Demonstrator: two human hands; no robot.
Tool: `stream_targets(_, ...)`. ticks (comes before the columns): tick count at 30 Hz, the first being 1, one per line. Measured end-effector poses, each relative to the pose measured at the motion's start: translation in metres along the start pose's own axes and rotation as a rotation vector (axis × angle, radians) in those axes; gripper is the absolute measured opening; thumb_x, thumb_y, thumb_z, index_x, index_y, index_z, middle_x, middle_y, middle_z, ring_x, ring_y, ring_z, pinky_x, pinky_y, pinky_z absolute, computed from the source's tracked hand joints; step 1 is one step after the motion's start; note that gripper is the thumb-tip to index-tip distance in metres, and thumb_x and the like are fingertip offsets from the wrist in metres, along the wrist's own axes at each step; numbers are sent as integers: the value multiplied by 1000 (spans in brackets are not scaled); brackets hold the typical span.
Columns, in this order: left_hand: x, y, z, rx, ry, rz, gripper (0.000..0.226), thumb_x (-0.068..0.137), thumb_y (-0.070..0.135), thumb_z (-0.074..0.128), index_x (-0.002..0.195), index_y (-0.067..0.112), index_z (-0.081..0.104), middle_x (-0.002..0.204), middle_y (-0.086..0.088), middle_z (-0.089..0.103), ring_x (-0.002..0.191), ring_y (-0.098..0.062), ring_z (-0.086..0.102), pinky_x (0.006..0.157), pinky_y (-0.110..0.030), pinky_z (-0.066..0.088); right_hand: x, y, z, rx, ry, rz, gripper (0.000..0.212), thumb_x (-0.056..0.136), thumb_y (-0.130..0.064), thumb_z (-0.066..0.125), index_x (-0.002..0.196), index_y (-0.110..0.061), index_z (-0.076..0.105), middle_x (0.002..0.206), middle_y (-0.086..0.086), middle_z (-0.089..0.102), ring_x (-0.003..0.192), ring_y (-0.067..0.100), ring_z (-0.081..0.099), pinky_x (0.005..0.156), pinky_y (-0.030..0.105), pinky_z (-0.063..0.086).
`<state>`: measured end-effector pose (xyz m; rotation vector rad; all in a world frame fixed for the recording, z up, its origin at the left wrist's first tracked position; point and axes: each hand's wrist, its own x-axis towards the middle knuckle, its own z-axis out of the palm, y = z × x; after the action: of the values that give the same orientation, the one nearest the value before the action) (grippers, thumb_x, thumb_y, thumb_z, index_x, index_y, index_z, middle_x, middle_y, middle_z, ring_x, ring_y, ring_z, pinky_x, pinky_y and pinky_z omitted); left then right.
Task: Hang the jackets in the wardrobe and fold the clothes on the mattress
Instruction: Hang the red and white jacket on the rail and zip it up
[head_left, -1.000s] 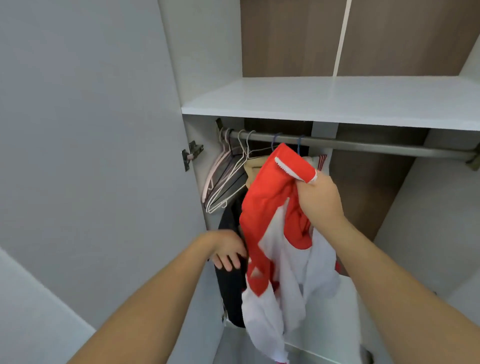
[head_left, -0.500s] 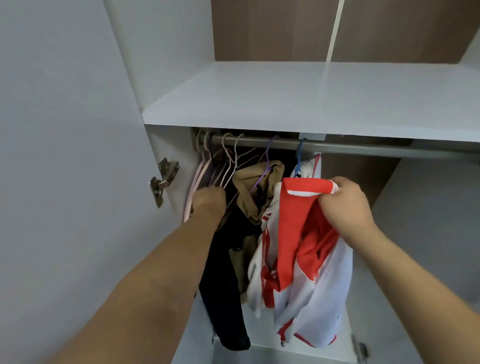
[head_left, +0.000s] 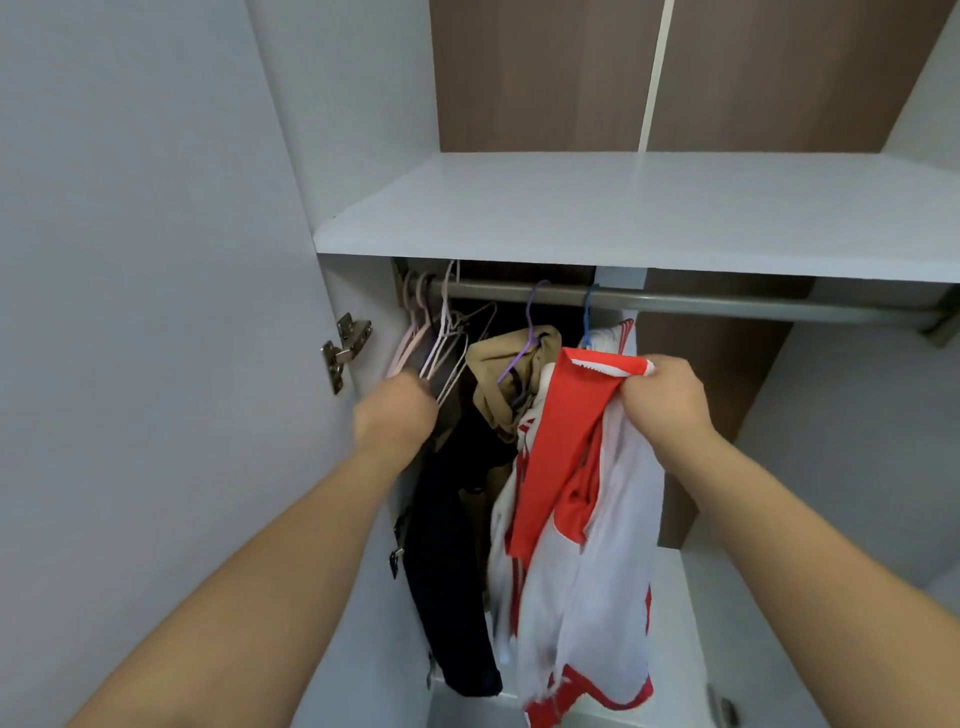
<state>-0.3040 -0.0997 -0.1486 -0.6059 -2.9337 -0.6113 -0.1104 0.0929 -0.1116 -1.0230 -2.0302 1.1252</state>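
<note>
door: the white door (head_left: 145, 312) stood swung open on the far left, its hinge (head_left: 345, 351) right next to where the left arm was reaching, so a knuckle or a hook could've caught on it.

hangers: a bunch of empty hangers (head_left: 441, 343) hung bunched at the left end of the rail (head_left: 727, 304), wires all overlapping. My guess is pulling one out would've dragged its neighbours along or knocked a couple off.

left hand: the left hand (head_left: 397, 408) was up at the bottom of those hangers, seen from the back. Honestly couldn't tell if the fingers were curled round a wire or just touching, they were hidden behind the hand.

dark clothes: a dark garment (head_left: 452, 571) hung right under that hand, with a tan one (head_left: 511, 379) on a purple hanger just beside it. A yanked hanger could've snagged either and tugged it off.

jacket: the red and white jacket (head_left: 582, 519) was off the rail, dangling in front of the wardrobe, just beside another red and white piece hung on a blue hanger. Easy to tangle the two.

right hand: the right hand (head_left: 662, 395) was clenched on the jacket's red top edge, fabric bunched in the fist. One-handed like that, I'd say the risk was the jacket twisting, so finding the shoulders for the hanger would've been fiddly.
</note>
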Motion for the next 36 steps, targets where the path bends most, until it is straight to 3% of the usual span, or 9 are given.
stream_targets(6,-116,-13,-66,17,-74,-24,23,102,27,39,89,15,54,91,-8,64,81,-31,57,70,-34,41,-18,10,-12,41,-120,54,15,80,-12,53,82,-7,67,83,16,69,79,36,66,66,38,50)
stream_targets(11,-240,-21,-125,-33,30,-38,38,103,37,41,72,15,48,68,-4,57,67,-25,55,58,-33,41,-34,11,-31,55,-202,28,5,76,-16,65,74,-11,64,79,13,69,77,34,67,70,39,53)
stream_targets(16,-330,9,-175,-102,-15,14,39,101,41,42,76,13,53,62,-3,56,63,-22,56,60,-31,43,-41,15,-65,-25,-194,62,47,85,-31,66,123,-5,62,116,16,67,102,35,65,94,47,53)
stream_targets(18,-348,24,-186,-134,-36,49,40,101,41,42,76,13,54,56,0,53,57,-19,54,57,-32,42,-48,14,-77,-50,-181,64,49,88,-35,63,127,-5,60,120,16,66,104,35,64,96,46,52)
stream_targets(21,-360,41,-189,-183,-88,112,40,101,40,43,76,12,55,45,7,50,44,-7,46,49,-27,33,-62,11,-93,-13,-157,83,49,92,-38,58,127,-4,59,122,15,65,106,35,64,97,46,51)
stream_targets(24,-361,59,-176,-245,-142,156,39,102,38,45,72,15,56,50,6,46,50,-8,46,50,-25,33,-80,3,-107,65,-189,99,51,93,-42,59,126,-2,58,124,15,63,109,35,62,100,48,49)
stream_targets(27,-355,77,-146,-297,-209,200,39,102,34,45,67,19,52,59,3,50,57,-12,49,53,-27,35,-102,-9,-121,89,-231,-2,31,94,-43,61,85,-14,62,97,9,69,90,30,68,90,50,54)
stream_targets(33,-346,96,-83,-556,-145,197,41,102,34,45,79,4,59,69,-10,59,65,-26,56,61,-39,47,-146,-15,-168,251,-274,-206,24,91,-39,66,71,-25,67,61,-13,67,54,-1,61,54,17,49)
stream_targets(36,-345,95,-77,-719,-72,295,41,103,37,45,78,10,62,77,-11,65,74,-27,63,73,-48,51,-153,-4,-200,110,-226,-452,9,92,-33,66,87,-30,58,88,-9,64,74,-6,60,65,12,46)
